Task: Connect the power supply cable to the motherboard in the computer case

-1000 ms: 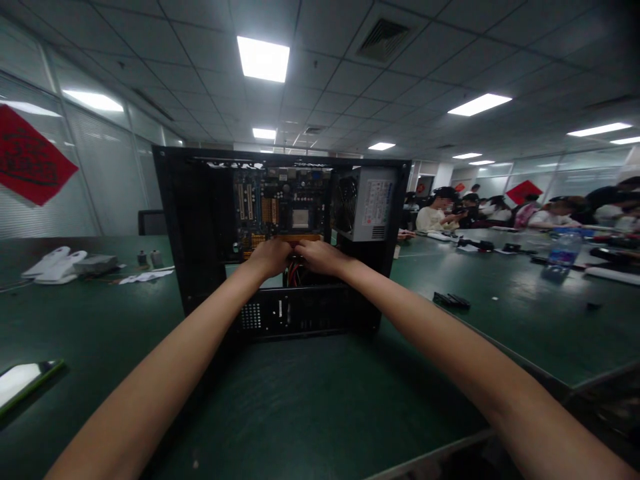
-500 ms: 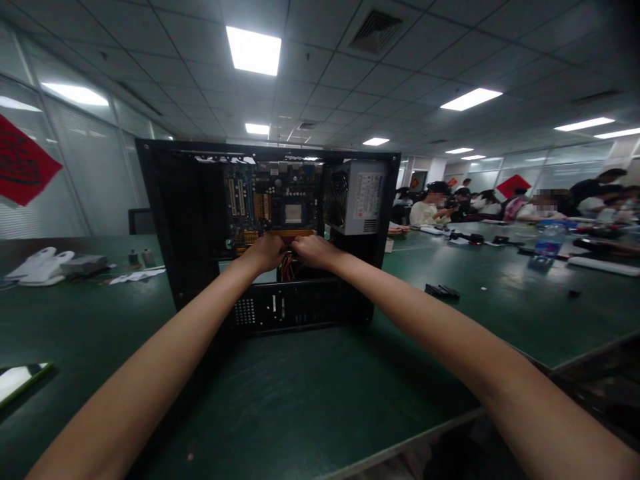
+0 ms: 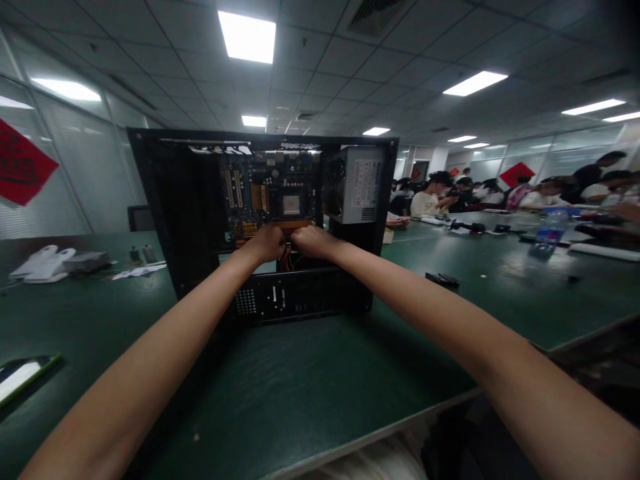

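An open black computer case stands on the table in front of me, its inside facing me. The motherboard is at the back, with a square metal-topped processor in its middle. My left hand and my right hand are close together inside the case, at the board's lower edge by the orange slots. Both have curled fingers; what they pinch is hidden. Thin red and dark cables hang just below and between them. A silver power supply sits at the case's upper right.
On the green table lie a green-edged phone-like object at left, white items and a grey box behind it. Black parts and a plastic bottle are at right. Several people sit farther back.
The view has tipped slightly down, so the case appears a little higher in the picture. Both hands stay together at the same part of the board.
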A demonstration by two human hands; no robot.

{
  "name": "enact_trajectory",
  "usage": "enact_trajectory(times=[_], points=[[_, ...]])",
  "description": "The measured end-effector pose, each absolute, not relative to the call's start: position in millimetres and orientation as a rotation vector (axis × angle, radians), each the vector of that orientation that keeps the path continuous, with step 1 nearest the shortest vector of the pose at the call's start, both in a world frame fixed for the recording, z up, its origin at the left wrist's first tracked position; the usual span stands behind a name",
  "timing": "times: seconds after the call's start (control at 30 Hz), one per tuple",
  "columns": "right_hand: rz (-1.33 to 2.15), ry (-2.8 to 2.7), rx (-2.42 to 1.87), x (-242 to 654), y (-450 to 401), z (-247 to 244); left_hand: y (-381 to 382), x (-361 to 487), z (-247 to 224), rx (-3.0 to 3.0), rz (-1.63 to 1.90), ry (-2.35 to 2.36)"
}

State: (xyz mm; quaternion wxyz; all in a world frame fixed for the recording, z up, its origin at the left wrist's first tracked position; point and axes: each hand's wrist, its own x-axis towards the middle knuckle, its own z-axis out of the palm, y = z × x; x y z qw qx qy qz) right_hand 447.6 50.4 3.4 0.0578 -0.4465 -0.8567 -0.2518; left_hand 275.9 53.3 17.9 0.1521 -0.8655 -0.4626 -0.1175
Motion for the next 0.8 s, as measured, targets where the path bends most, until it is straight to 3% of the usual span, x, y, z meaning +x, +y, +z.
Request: enact_trajectory(times=[0.3,0.57,0.8], points=[[-0.834,-2.551,-1.351,451.6,27.0,5.0,30.3,263.3,18.3,-2.482,-0.431,-1.299],[-1.035,-2.663,-1.232,520.7,-56.7,-6.5,-27.8,256.7,-8.2,-2.557,-0.56,-1.059],[-1.188,-2.635,-1.037,550.4,-59.6,-32.3,-3.2,245.9,-11.7,-2.543,-0.715,-1.03]])
